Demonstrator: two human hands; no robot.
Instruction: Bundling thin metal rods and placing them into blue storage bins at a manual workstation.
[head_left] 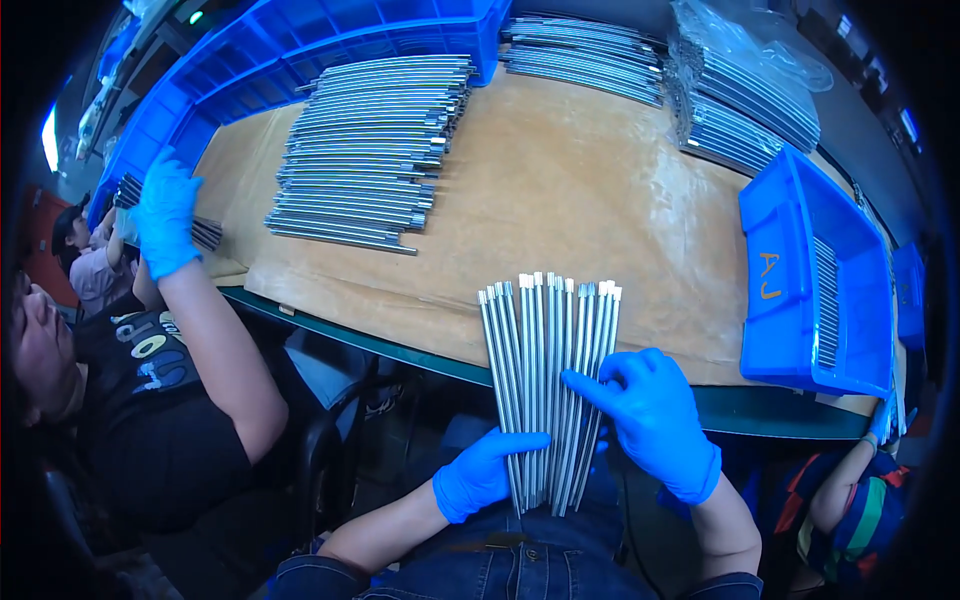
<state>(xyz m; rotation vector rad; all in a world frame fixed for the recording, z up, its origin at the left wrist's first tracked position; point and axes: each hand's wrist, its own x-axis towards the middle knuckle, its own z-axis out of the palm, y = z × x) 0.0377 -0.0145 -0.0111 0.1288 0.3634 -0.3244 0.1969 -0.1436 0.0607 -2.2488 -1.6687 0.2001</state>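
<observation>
A fanned bundle of thin silvery metal rods [540, 390] lies over my lap, its far ends resting at the table's near edge. My left hand [485, 470], in a blue glove, grips the bundle low down, thumb across the top and the other fingers hidden underneath. Blue-gloved too, my right hand [650, 415] touches the rods' right side with its index finger stretched over them; its remaining fingers are curled. Whether that hand pinches a single rod is unclear. The rods' tips show pale, bright end pieces.
Brown paper covers the table [560, 190]. A wide stack of rods [365, 150] lies far left, with more rod piles [585, 60] at the back. Blue bins [775, 280] stand right and far left. At left a co-worker's gloved hand [168, 215] holds dark rods; another person sits right.
</observation>
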